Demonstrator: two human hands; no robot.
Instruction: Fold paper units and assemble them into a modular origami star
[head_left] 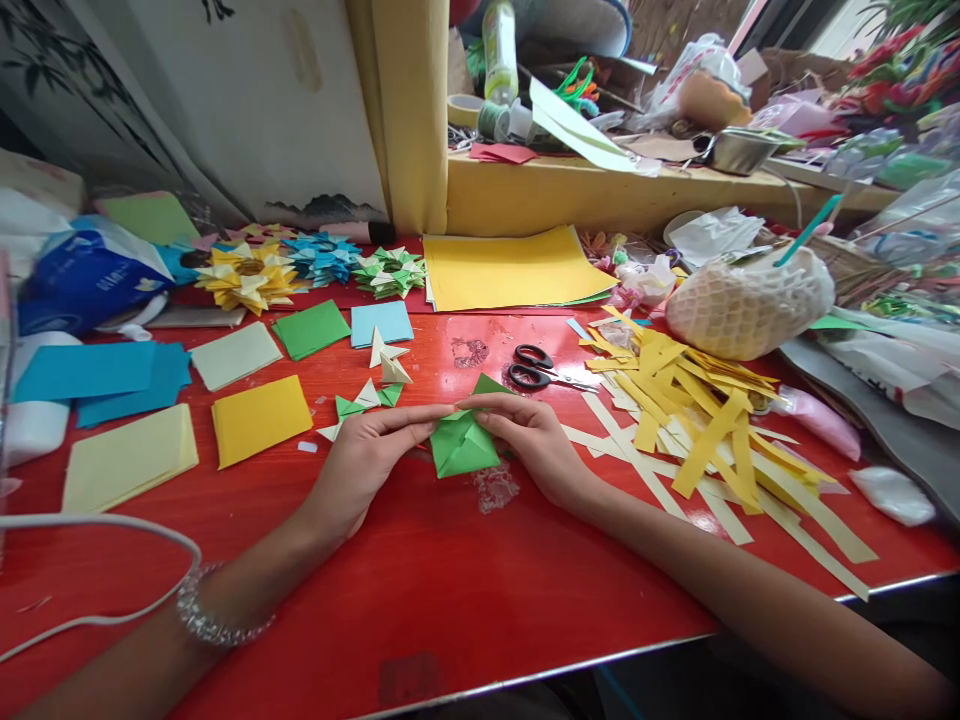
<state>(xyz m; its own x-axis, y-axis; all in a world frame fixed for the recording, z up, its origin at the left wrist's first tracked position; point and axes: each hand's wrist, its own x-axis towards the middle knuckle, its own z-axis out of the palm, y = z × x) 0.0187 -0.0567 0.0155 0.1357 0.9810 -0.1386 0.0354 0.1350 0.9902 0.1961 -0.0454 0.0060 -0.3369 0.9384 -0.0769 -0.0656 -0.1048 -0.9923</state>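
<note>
Between my two hands is a folded piece of green paper (466,447), raised a little over the red table (337,600). My left hand (375,455) pinches its left upper edge with thumb and fingers. On the other side, my right hand (536,440) pinches the upper right edge, and a darker green flap (489,384) sticks up behind the fingers. Just beyond my left hand lie folded green and white paper pieces (367,397), with cream pointed pieces (386,357) farther back. Black-handled scissors (534,368) rest past my right hand.
Yellow and cream paper strips (675,390) spread over the right side. Stacks of yellow paper (261,420), blue paper (97,372) and green paper (311,329) lie left. Finished folded-paper rings (246,275) stand at the back. A white cable (150,535) curves at left. Clutter fills the ledge (525,195).
</note>
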